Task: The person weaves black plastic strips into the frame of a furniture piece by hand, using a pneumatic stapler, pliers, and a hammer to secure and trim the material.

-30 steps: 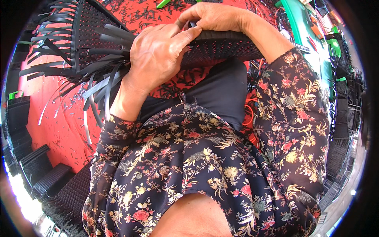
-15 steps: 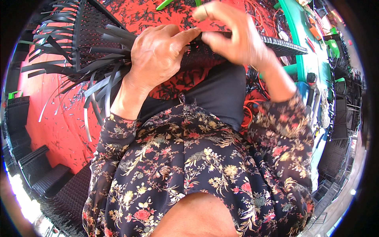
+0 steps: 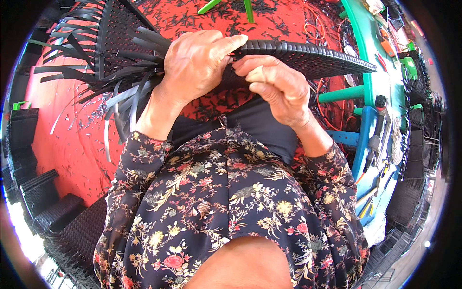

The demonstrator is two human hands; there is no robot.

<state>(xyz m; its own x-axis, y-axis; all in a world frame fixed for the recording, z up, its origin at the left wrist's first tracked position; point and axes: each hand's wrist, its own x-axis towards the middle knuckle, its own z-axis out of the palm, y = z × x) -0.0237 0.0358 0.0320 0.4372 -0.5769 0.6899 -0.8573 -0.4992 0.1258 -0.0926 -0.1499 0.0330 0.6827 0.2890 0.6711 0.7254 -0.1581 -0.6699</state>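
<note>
A black woven panel (image 3: 313,58) of flat plastic strips lies across in front of me, its upper edge bound with a wrapped strip. My left hand (image 3: 195,65) is closed over that edge, thumb pointing right along the top. Just below the edge, my right hand (image 3: 279,86) has its fingers curled and pressed together, the tips close to the left hand's thumb. Whatever those fingers pinch is too small or hidden to make out. Left of my left hand, long loose black strips (image 3: 130,98) stick out from the weave.
Another woven section (image 3: 120,38) with fringed strips rises at the far left. A green table (image 3: 361,43) on the right bears tools, beside a blue stool (image 3: 368,120). Black scraps litter the red floor (image 3: 72,139). Dark woven pieces (image 3: 62,212) stand at the lower left.
My right hand has come down from above the panel's edge to below it, its spread fingers now curled in. My left hand keeps its hold on the edge.
</note>
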